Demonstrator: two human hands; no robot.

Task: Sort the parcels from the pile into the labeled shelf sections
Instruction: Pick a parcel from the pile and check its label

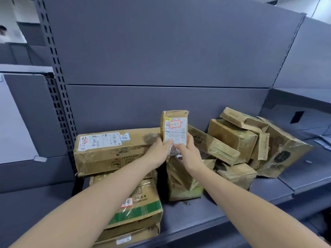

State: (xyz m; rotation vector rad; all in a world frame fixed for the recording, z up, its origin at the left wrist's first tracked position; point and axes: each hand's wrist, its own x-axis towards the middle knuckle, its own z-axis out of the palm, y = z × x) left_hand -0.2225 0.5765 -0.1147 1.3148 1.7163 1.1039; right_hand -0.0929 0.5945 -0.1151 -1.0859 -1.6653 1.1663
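I hold a small upright cardboard parcel (174, 127) with a white shipping label and a red-framed sticker facing me. My left hand (158, 149) grips its lower left edge, and my right hand (188, 151) grips its lower right edge. It is lifted above a pile of brown parcels on a grey shelf (206, 215). A long box (114, 149) with a handwritten label lies to the left, behind my left arm. Below it a green-striped box (141, 206) sits on another carton.
A heap of taped cartons (238, 140) fills the shelf to the right, with a crumpled one (182, 183) under my hands. The grey back panel (161, 59) rises behind. A slotted upright (57, 86) stands on the left. A further shelf (304, 97) juts out at right.
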